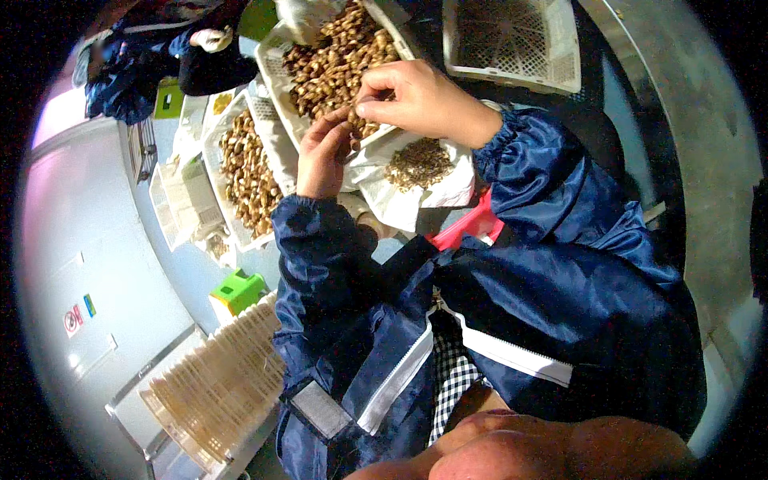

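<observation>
Both my hands are closed and close together over the near edge of a white plastic crate (pixel 274 76) heaped with small brown-and-pale mushrooms (pixel 340 52). My left hand (pixel 322 156) pinches a small brown mushroom (pixel 354 145) at its fingertips. Just to its right, my right hand (pixel 412 98) has thumb and fingers pressed together; what they hold, if anything, is too small to make out. Below my right hand lies a white bag (pixel 388 196) with a pile of small brown trimmings (pixel 418 163) on it.
Another crate of mushrooms (pixel 250 172) stands at the left. An unfilled white crate (pixel 512 76) is at the upper right. Stacked pale baskets (pixel 216 384) and a green stool (pixel 238 292) are lower left. Other people's gloved hands (pixel 212 40) show at the top.
</observation>
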Demonstrator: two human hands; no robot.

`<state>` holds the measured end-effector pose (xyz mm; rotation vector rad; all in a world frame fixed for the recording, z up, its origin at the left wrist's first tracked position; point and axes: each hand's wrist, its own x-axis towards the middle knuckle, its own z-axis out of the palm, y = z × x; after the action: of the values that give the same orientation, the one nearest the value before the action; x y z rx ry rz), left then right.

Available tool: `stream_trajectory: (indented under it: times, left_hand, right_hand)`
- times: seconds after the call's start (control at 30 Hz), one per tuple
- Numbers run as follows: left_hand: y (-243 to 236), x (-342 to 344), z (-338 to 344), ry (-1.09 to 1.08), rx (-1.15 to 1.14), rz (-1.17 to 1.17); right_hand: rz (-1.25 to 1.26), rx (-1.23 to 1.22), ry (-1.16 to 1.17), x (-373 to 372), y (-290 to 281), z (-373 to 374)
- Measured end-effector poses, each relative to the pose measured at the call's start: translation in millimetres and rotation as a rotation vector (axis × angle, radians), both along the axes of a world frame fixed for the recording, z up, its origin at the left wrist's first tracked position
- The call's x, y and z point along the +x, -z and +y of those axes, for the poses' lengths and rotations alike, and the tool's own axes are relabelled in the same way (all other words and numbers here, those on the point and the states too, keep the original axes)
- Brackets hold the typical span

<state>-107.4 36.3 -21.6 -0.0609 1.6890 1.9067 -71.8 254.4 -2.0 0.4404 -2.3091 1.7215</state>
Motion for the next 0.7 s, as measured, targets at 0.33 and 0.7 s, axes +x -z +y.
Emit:
stream_trajectory:
  times: [0.33,0.7]
  left_hand:
    - [-3.1,45.9,-1.7,-0.214,0.313,-0.021]
    - [-7.5,52.5,-12.0,-0.211,0.257,0.017]
  right_hand:
    - [-0.17,-0.146,-0.152,11.5,20.9,-28.7]
    - [0.091,-0.019,-0.191,4.0,8.4,-36.7]
